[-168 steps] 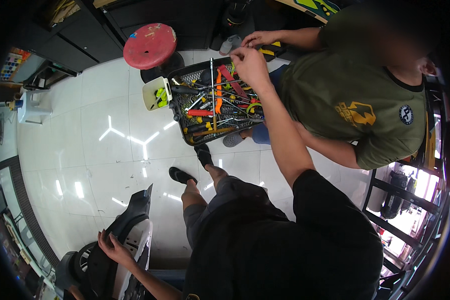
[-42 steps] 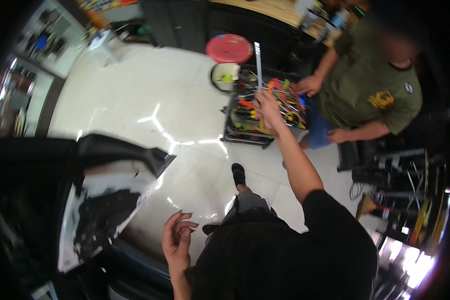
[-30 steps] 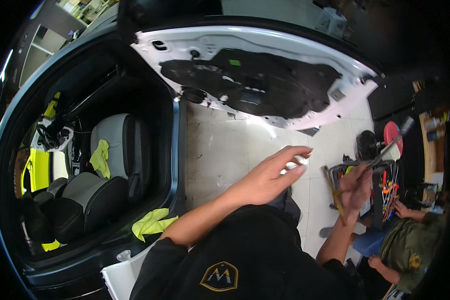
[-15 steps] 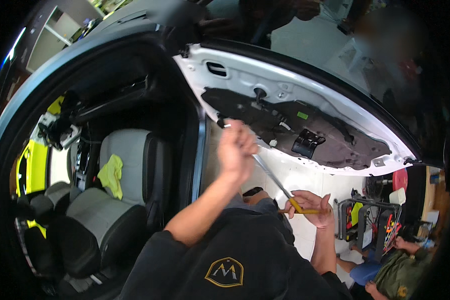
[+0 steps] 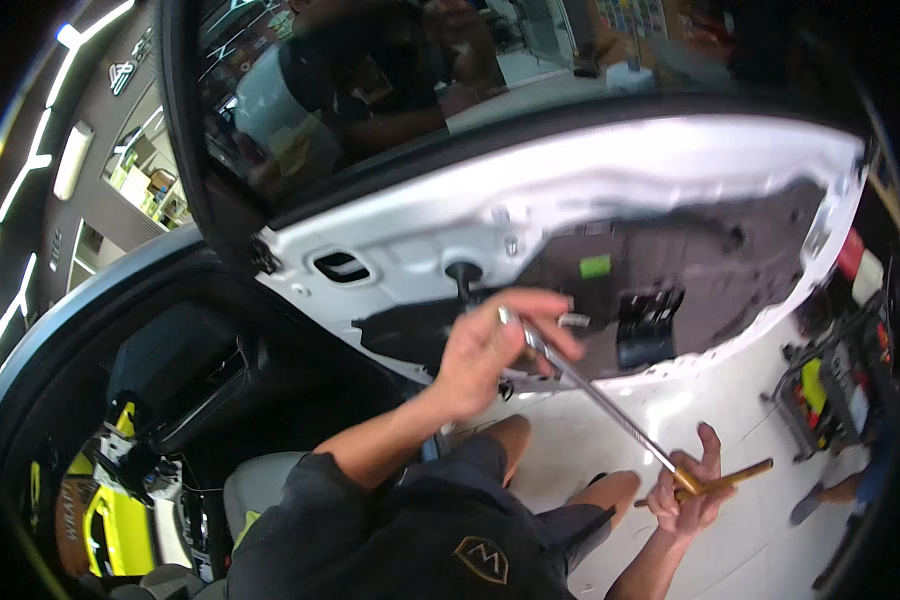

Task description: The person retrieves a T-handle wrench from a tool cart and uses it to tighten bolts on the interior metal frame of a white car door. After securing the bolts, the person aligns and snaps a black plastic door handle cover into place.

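Change: both hands have closed in on the long metal rod since half a second ago, and the door panel now fills the upper view.
Rod (image 5: 595, 392): long axis slants from upper left to lower right, between the hands.
Left hand (image 5: 495, 350): fingers curled around the rod's upper end, nearest the door.
Right hand (image 5: 688, 492): pinching the lower end and a brass-coloured tool (image 5: 722, 480).
Surface: white stripped car door (image 5: 570, 215), dark inner liner.
Room: glossy pale workshop floor (image 5: 730, 400), tool cart (image 5: 830, 385) at right.

Tool cart (image 5: 835, 385) blurred, cut by rim
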`<action>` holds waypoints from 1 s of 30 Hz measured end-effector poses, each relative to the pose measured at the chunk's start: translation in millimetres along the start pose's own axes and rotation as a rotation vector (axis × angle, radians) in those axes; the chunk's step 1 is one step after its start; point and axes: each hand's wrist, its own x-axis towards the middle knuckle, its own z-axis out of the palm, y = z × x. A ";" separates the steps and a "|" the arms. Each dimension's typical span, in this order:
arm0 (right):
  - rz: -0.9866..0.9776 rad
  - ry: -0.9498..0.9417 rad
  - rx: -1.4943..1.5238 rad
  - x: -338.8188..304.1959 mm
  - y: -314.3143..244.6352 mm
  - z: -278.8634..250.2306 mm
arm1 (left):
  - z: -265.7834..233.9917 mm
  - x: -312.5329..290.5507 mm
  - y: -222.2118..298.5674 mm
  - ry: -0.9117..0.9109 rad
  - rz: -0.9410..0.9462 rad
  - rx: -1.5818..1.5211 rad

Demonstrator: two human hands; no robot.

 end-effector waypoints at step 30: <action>-0.247 0.150 -0.478 -31.2 369.0 170.6 | -233.7 -50.7 4.5 -0.228 0.310 0.144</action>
